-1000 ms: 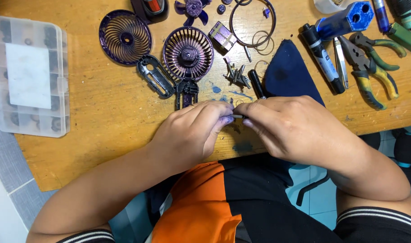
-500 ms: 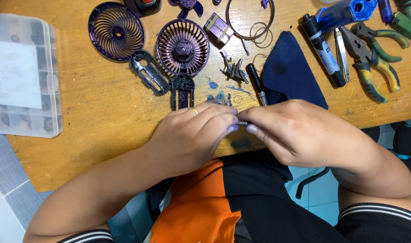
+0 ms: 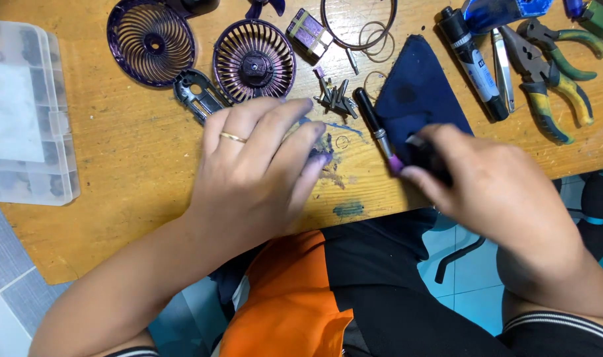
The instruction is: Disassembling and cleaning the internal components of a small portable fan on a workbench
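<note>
My left hand (image 3: pixel 262 165) lies flat on the wooden table (image 3: pixel 129 172), fingers spread, a ring on one finger, nothing visibly in it. Its fingertips reach toward a purple fan grille (image 3: pixel 255 63) and a small heap of screws (image 3: pixel 334 99). My right hand (image 3: pixel 493 192) is off to the right, fingers closed on a small dark part (image 3: pixel 425 155) at the near edge of a dark blue cloth (image 3: pixel 414 99). A black-handled screwdriver (image 3: pixel 371 116) lies beside the cloth, its tip close to my right thumb.
A second purple grille (image 3: pixel 149 39) and a black bracket (image 3: pixel 195 96) lie at the back left. A clear compartment box (image 3: pixel 24 112) sits at the left edge. Pliers (image 3: pixel 546 73), a black marker-like tool (image 3: pixel 470 59), tweezers and wire rings (image 3: pixel 357 26) lie along the back right.
My hands were pinched together at the table's near edge. Now they are apart: the left has spread flat and moved forward, the right has gone right to the cloth.
</note>
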